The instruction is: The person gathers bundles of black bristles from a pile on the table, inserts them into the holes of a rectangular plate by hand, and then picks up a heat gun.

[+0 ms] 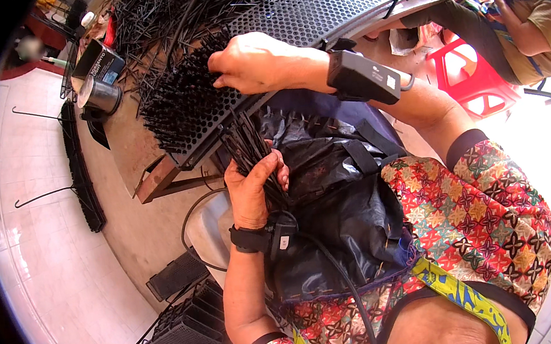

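My left hand (254, 182) is closed around a bundle of thin black strips (243, 139), which stick up past the fingers just below the near edge of a perforated black panel (319, 8). Many similar black strips (176, 102) stand upright, packed in the holes at the panel's left end. At the border of that packed part, my right hand (253, 63) has its fingertips pinched together over the holes. Whatever is between those fingertips is hidden. A black device is strapped to each wrist. Black plastic sheeting (332, 213) covers my lap.
Loose black strips (167, 13) lie heaped behind the panel. A metal cup (99, 95) and a dark box (106, 63) stand at the table's left. Black racks (181, 327) sit on the floor, lower left. Another person (521, 35) works at the right, by a red chair (472, 77).
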{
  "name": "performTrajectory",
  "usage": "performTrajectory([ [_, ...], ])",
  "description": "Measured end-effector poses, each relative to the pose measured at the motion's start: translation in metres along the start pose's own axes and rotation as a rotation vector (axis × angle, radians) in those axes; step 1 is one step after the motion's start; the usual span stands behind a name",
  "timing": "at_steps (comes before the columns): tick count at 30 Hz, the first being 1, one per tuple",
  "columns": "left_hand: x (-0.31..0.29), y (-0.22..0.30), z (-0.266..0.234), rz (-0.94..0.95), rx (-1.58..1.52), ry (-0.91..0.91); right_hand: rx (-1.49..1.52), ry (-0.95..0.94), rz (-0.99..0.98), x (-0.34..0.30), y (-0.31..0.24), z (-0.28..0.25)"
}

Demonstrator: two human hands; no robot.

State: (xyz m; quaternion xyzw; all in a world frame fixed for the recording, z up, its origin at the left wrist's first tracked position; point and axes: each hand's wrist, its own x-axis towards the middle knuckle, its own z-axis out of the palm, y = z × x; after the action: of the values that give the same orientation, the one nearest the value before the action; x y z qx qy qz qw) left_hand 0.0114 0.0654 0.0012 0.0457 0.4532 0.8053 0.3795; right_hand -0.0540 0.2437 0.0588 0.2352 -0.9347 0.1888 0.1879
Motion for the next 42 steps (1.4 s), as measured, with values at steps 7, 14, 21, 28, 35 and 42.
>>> performTrajectory([
  [7,-0.002,0.002,-0.001,-0.006,-0.002,0.014,1.099,-0.215,0.67,-0.046,-0.029,0.004],
  [14,0.001,0.003,0.004,0.069,0.008,0.131,1.175,0.114,0.802,-0.063,-0.031,0.015],
  [21,0.003,-0.003,-0.008,0.047,0.0,0.162,0.842,0.566,0.534,-0.039,-0.014,0.01],
  [28,0.0,-0.001,-0.005,0.027,-0.003,0.156,0.323,0.582,0.145,-0.018,-0.016,0.021],
  [35,0.002,-0.004,-0.006,0.026,0.016,0.132,-0.102,0.131,-0.079,-0.009,-0.017,0.021],
  [42,0.002,-0.003,-0.003,0.03,0.02,0.115,0.046,0.185,0.063,-0.013,-0.02,0.022],
])
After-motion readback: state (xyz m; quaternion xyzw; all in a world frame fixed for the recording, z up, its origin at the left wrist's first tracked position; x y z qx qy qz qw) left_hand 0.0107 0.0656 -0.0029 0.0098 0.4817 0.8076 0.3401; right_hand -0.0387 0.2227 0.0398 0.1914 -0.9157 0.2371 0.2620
